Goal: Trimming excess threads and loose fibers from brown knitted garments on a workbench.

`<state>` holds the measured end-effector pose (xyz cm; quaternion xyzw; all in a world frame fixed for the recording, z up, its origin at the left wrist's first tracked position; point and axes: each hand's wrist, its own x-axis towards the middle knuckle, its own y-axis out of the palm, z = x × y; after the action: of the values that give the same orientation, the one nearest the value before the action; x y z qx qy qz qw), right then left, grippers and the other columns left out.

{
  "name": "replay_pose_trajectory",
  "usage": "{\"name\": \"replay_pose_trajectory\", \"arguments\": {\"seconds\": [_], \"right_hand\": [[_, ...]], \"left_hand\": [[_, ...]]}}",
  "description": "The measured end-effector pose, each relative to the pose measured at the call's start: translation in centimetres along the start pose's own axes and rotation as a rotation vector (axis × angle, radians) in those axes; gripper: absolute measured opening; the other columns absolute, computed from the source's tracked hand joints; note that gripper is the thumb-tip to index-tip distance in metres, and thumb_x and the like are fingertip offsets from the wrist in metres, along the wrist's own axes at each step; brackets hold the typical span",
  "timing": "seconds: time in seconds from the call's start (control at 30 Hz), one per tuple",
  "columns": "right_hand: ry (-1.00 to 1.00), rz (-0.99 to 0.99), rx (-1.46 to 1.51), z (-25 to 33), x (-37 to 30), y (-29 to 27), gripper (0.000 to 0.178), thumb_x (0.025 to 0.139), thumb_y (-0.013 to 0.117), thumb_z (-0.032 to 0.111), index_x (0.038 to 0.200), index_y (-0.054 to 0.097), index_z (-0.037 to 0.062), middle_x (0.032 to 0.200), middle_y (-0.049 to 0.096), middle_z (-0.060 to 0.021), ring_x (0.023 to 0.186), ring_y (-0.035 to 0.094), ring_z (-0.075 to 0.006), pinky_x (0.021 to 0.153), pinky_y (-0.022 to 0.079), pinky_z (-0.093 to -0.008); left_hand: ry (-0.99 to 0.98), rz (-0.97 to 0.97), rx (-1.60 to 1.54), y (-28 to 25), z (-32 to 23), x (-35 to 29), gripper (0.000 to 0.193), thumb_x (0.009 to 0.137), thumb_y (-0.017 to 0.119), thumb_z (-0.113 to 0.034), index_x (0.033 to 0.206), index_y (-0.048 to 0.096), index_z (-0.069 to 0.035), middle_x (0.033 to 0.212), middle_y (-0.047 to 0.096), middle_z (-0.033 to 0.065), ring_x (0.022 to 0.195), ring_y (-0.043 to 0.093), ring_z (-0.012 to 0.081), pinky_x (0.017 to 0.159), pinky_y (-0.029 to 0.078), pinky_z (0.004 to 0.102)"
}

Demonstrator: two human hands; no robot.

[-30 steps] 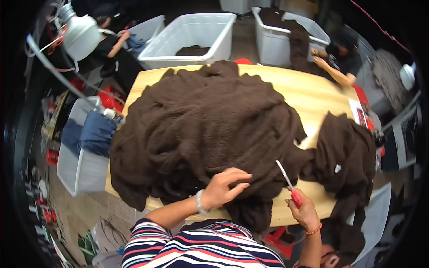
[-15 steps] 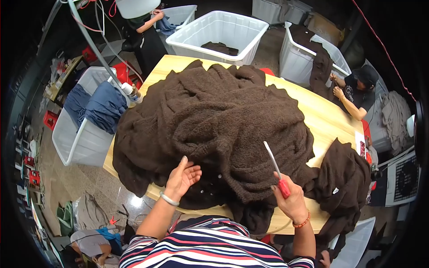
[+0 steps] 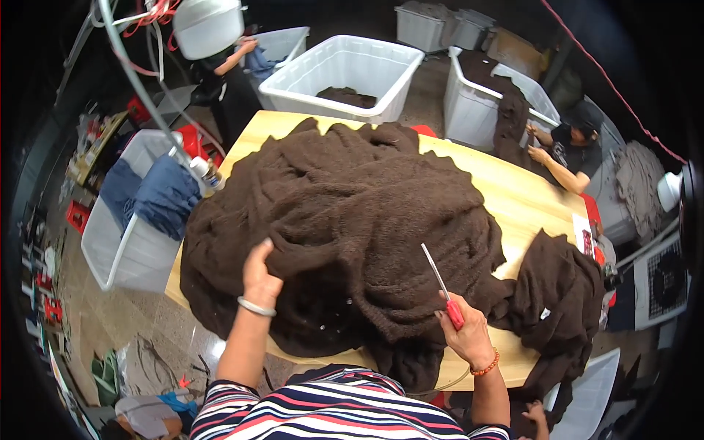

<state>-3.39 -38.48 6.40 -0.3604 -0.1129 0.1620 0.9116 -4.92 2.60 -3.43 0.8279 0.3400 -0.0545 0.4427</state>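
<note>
Beyond my table (image 3: 532, 192), a white bin (image 3: 352, 62) contains dark fabric (image 3: 348, 96); the left bin (image 3: 143, 258) holds blue fabric (image 3: 163, 196), overhanging its rim. A brown fabric pile (image 3: 411, 220) obstructs most of the tabletop. My right hand (image 3: 471, 339) is closed around a red-handled tool (image 3: 455, 314); my left hand (image 3: 261, 280) meets the pile (fingers hidden; grip indeterminable).

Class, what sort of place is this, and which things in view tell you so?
Probably a garment or textile workshop: fleecy dark brown fabric lies heaped on a wooden table, large white plastic bins hold blue or brown cloth, and a seated co-worker handles brown cloth too.
</note>
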Motion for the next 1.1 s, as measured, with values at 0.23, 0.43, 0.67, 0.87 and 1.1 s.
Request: {"name": "replay_pose_trajectory", "arguments": {"seconds": [0.23, 0.43, 0.67, 0.87, 1.1], "right_hand": [[0.152, -0.183, 0.049, -4.2, -3.5, -1.8, 0.035, 0.085, 0.068, 0.004, 0.119, 0.062, 0.0029, 0.078, 0.067, -0.0168, 0.072, 0.070, -0.0255, 0.069, 0.052, -0.0312], [0.191, -0.128, 0.015, -5.2, -5.4, -3.4, 0.034, 0.086, 0.069, 0.016, 0.118, 0.061, 0.0088, 0.089, 0.068, -0.0184, 0.084, 0.066, -0.0392, 0.071, 0.053, -0.0424], [0.151, -0.039, -0.036, -4.7, -5.0, -2.5, 0.037, 0.086, 0.072, 0.022, 0.118, 0.061, 0.0083, 0.089, 0.069, -0.0181, 0.083, 0.067, -0.0374, 0.071, 0.053, -0.0433], [0.089, -0.033, -0.026, -3.5, -3.1, -2.1, 0.034, 0.086, 0.071, 0.024, 0.116, 0.061, 0.0087, 0.085, 0.069, -0.0187, 0.081, 0.067, -0.0373, 0.071, 0.053, -0.0434], [0.178, 0.174, -0.198, -3.0, -1.7, -1.7, 0.033, 0.089, 0.065, 0.034, 0.115, 0.063, 0.0133, 0.076, 0.068, -0.0187, 0.076, 0.066, -0.0410, 0.073, 0.052, -0.0499]], "left_hand": [[0.615, 0.765, 0.833, 20.6, 0.5, -3.4, 0.033, 0.088, 0.064, -0.005, 0.121, 0.060, 0.000, 0.115, 0.065, 0.0063, 0.096, 0.064, 0.0175, 0.085, 0.052, 0.0299], [0.430, 1.108, 1.704, 13.3, 11.9, -5.4, 0.035, 0.080, 0.077, -0.012, 0.112, 0.066, -0.005, 0.092, 0.058, 0.0092, 0.079, 0.061, 0.0170, 0.074, 0.051, 0.0289], [1.358, 1.145, 1.808, 18.8, 13.0, -4.8, 0.056, 0.074, 0.074, -0.013, 0.127, 0.057, -0.011, 0.133, 0.048, 0.0154, 0.122, 0.045, 0.0333, 0.095, 0.039, 0.0451], [0.948, 1.078, 2.102, 20.6, 13.4, 0.7, 0.069, 0.078, 0.076, -0.036, 0.139, 0.050, -0.016, 0.147, 0.038, 0.0191, 0.135, 0.036, 0.0358, 0.105, 0.030, 0.0550], [1.150, 1.201, 2.096, 16.1, 14.5, 2.6, 0.063, 0.082, 0.071, -0.044, 0.136, 0.055, -0.017, 0.150, 0.037, 0.0164, 0.140, 0.031, 0.0350, 0.110, 0.023, 0.0580]]}}
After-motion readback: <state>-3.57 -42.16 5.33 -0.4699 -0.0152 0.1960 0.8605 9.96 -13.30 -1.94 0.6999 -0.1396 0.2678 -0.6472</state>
